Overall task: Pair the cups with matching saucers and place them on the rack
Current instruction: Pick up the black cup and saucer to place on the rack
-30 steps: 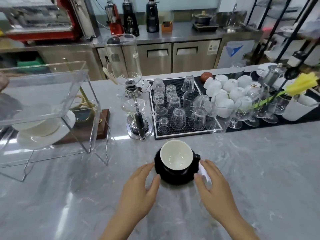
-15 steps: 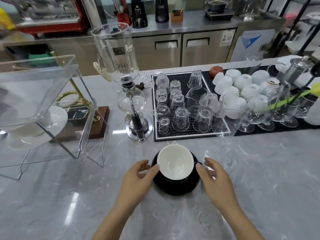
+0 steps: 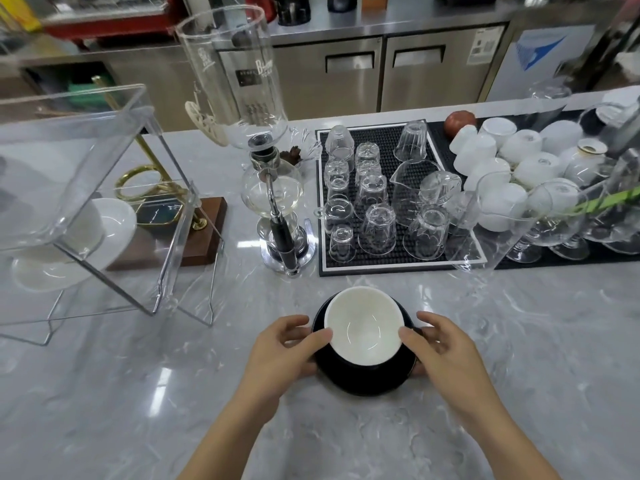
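A black cup with a white inside stands on a matching black saucer on the marble counter, right in front of me. My left hand grips the saucer's left edge, thumb against the cup's rim. My right hand holds the saucer's right edge, thumb on the rim too. The clear acrylic rack stands at the left, with a white cup and saucer on its lower shelf.
A glass siphon coffee maker stands between the rack and a black mat of upturned glasses. Several white cups and stemmed glasses fill the right. A wooden base with a brass stand sits behind the rack.
Both hands have closed in from either side onto the saucer and cup. My view has tipped down and come closer to the counter.
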